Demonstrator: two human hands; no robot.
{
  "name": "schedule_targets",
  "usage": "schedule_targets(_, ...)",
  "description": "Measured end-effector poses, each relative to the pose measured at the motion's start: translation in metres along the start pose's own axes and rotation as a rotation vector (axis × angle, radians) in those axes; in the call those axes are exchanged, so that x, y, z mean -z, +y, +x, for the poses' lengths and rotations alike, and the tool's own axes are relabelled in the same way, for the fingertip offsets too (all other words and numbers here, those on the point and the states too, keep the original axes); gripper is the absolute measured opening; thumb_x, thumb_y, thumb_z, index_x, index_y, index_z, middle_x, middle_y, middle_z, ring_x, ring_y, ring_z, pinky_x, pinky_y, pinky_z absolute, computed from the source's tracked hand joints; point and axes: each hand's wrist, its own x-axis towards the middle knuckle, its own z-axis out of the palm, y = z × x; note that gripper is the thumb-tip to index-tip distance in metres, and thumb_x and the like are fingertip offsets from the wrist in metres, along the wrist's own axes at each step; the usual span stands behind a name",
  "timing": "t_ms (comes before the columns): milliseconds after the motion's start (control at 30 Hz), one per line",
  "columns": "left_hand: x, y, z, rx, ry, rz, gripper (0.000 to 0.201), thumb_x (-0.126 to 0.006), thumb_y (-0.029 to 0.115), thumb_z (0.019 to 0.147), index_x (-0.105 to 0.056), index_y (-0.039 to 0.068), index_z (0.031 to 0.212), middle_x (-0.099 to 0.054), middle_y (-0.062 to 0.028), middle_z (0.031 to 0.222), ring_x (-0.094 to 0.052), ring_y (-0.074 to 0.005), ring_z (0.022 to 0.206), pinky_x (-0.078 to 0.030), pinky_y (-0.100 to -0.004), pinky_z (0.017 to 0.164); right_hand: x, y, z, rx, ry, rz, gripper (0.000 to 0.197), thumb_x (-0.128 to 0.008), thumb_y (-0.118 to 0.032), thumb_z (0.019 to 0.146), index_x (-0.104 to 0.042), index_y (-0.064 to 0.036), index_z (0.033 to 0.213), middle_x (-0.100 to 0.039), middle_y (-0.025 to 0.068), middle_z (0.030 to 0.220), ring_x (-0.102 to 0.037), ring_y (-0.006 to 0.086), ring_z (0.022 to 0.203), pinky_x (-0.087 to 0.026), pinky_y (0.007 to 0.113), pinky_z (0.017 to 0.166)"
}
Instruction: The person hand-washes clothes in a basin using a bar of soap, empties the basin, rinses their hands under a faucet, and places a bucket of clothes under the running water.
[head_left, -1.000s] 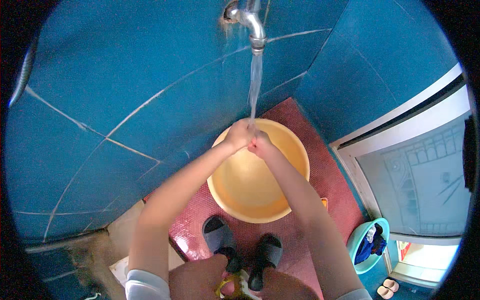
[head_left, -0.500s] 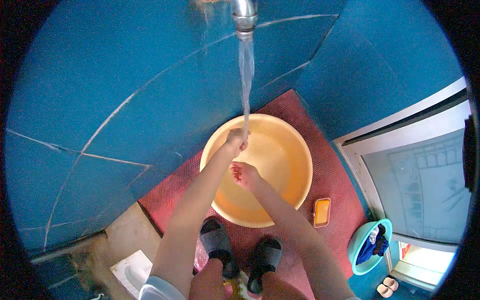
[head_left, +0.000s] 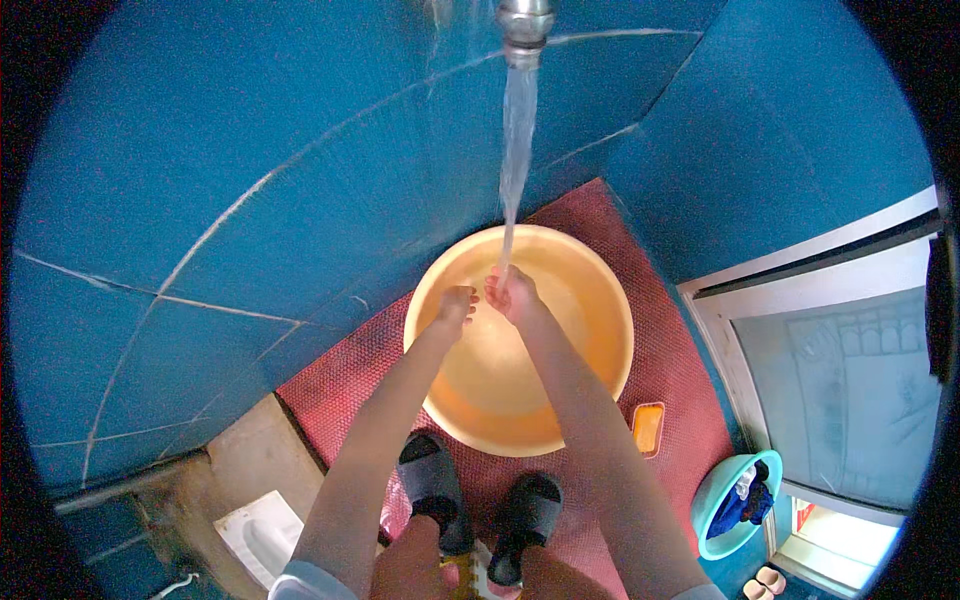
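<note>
A metal tap (head_left: 525,28) runs a stream of water (head_left: 516,140) down into a large round yellow-orange basin (head_left: 600,360). My right hand (head_left: 512,296) is under the falling water, palm turned up and fingers loosely bent, with nothing in it. Just left of it, my left hand (head_left: 459,308) hovers over the basin beside the stream, its bent fingers apart and no object between them. The two hands are close but do not touch. Pale light reflects off the basin's inside; I cannot tell how deep the water in it is.
The basin stands on a red textured mat (head_left: 350,400) against blue walls. An orange soap dish (head_left: 647,428) lies right of it. Farther right is a turquoise tub (head_left: 712,500) of dark clothes near a white-framed door (head_left: 840,350). My dark slippers (head_left: 530,510) are at the near side.
My right hand has moved forward into the water stream. My left hand has drawn back out of it, toward me. The whole view has shifted slightly.
</note>
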Motion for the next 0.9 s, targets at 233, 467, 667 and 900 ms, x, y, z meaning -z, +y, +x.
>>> schedule_targets(233,-0.020,0.003,-0.022,0.102,0.004,0.023,0.027,-0.035,0.031,0.081,-0.044,0.012,0.099,-0.051,-0.0004,0.086,-0.049,-0.0140,0.073,-0.039,-0.0312,0.062,0.005,0.027,0.042,0.031,-0.220,0.206,0.028,-0.049,-0.037,0.074,-0.052,-0.0101,0.081,-0.055,0.0022,0.074,-0.053,0.0185,0.069,-0.042,0.032,0.058)
schedule_targets(467,-0.021,0.007,-0.023,0.130,-0.065,-0.115,0.025,-0.039,0.027,0.080,-0.041,0.012,0.100,-0.051,-0.0006,0.091,-0.050,-0.0158,0.079,-0.037,-0.0338,0.070,0.007,0.028,0.045,0.020,-0.230,0.270,0.017,-0.054,-0.027,0.074,-0.051,-0.0110,0.076,-0.053,0.0008,0.068,-0.051,0.0130,0.063,-0.040,0.024,0.051)
schedule_targets(667,-0.024,0.026,-0.008,-0.051,-0.236,0.301,0.022,-0.049,0.020,0.074,-0.050,0.005,0.089,-0.055,-0.0063,0.075,-0.053,-0.0148,0.064,-0.041,-0.0278,0.058,0.000,0.014,-0.037,0.261,0.119,-0.281,0.018,-0.050,-0.024,0.078,-0.049,-0.0094,0.068,-0.045,-0.0007,0.052,-0.041,0.0106,0.043,-0.029,0.023,0.038)
schedule_targets(900,-0.038,0.040,-0.006,-0.249,-0.119,0.558,0.027,-0.041,0.023,0.079,-0.055,-0.001,0.079,-0.057,-0.0131,0.065,-0.058,-0.0186,0.063,-0.046,-0.0284,0.047,0.135,0.106,-0.018,0.610,0.131,-1.202,0.028,-0.040,-0.029,0.082,-0.048,-0.0067,0.068,-0.044,0.0039,0.059,-0.042,0.0155,0.055,-0.034,0.030,0.049)
